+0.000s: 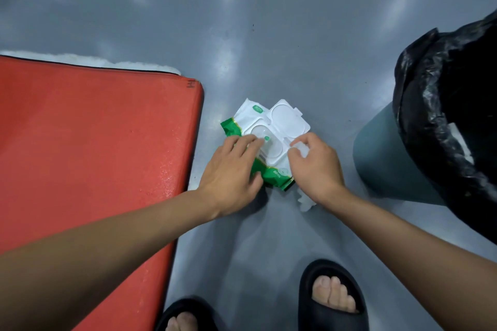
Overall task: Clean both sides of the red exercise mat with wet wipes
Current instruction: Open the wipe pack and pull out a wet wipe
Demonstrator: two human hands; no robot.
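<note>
Black slippers (332, 301) nearest. Left hand (231, 166) presses flat on wipes pack (266, 140), lid flipped open; right hand (313, 161) pinches a wipe (300, 148). Red mat (94, 142) just left of pack; lined bin (435, 126) right.

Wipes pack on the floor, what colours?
The wipes pack is white with green ends; head view.

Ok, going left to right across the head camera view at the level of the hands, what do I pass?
Red exercise mat → left hand → wet wipes pack → right hand → bin → its black liner bag.
</note>
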